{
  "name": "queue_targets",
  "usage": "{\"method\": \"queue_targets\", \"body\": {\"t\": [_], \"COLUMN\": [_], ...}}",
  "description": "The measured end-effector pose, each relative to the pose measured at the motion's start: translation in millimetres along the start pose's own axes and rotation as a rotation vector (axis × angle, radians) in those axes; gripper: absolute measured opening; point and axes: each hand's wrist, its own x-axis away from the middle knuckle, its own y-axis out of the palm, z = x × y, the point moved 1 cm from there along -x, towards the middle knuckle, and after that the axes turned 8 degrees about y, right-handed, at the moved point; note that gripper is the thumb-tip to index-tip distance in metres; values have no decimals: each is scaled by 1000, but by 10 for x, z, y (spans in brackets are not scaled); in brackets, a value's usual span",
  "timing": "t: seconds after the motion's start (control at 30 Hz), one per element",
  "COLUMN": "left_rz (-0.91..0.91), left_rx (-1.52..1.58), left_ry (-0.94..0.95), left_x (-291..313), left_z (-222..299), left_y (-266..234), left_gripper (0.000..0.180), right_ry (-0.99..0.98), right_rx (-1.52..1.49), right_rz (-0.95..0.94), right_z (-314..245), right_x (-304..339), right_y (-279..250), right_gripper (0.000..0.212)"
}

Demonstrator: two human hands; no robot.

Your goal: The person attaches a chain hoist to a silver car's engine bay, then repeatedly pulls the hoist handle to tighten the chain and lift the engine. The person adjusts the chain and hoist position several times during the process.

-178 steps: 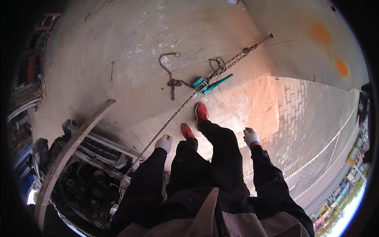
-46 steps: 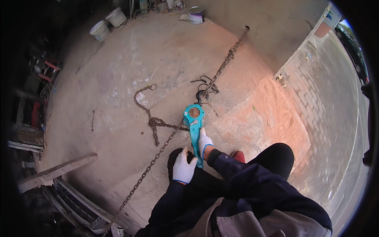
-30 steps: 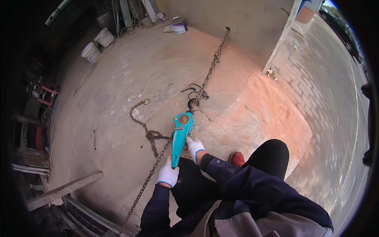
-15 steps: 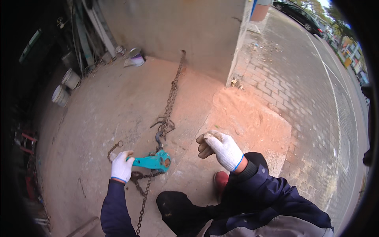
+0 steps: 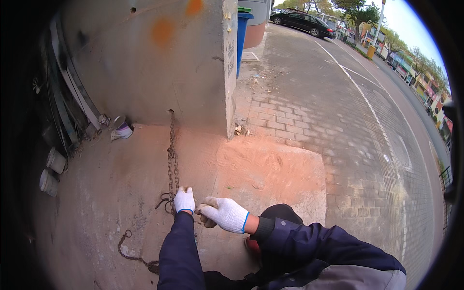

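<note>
A rusty chain (image 5: 172, 150) runs from a hole low in the wall down toward me. My left hand (image 5: 184, 199), in a white knitted glove with a blue cuff, is closed at the chain's lower part, beside dark metal hooks (image 5: 167, 202). Close to its right, my right hand (image 5: 223, 213) has its soiled fingers curled in with the thumb against them; whatever is inside them is hidden. Below, a loose chain end (image 5: 126, 247) with a ring lies on the concrete, left of my left sleeve. The teal lever hoist is out of sight, probably behind my left forearm.
The grey wall (image 5: 150, 72) ends at a corner. Reddish dust covers the slab (image 5: 278, 169), with brick paving (image 5: 285, 116) beyond. White buckets (image 5: 50, 182), a paint can (image 5: 123, 129) and leaning boards (image 5: 70, 72) stand left. A blue bin (image 5: 243, 36) and black car (image 5: 303, 23) are farther off.
My left hand has let go of the teal hoist's lever and moved up to the chain near the hooks. My hands are closer together. The view has tilted up and turned right.
</note>
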Motion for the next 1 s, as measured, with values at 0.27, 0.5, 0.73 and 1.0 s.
{"method": "queue_targets", "body": {"t": [0.27, 0.5, 0.73, 1.0], "left_rz": [206, 444, 595, 590], "left_rx": [104, 419, 287, 454], "left_ry": [224, -177, -334, -72], "left_x": [1275, 3310, 3074, 1519], "left_z": [-25, -225, 169, 693], "left_y": [-565, -1141, -802, -1040], "left_gripper": [16, 20, 16, 22], "right_ry": [-41, -84, -366, -349], "right_rx": [-105, -92, 983, 856], "right_rz": [47, -16, -176, 5], "right_z": [-13, 9, 393, 1283], "right_x": [119, 147, -24, -746], "right_y": [-197, -28, 397, 1057], "right_gripper": [39, 32, 28, 40]}}
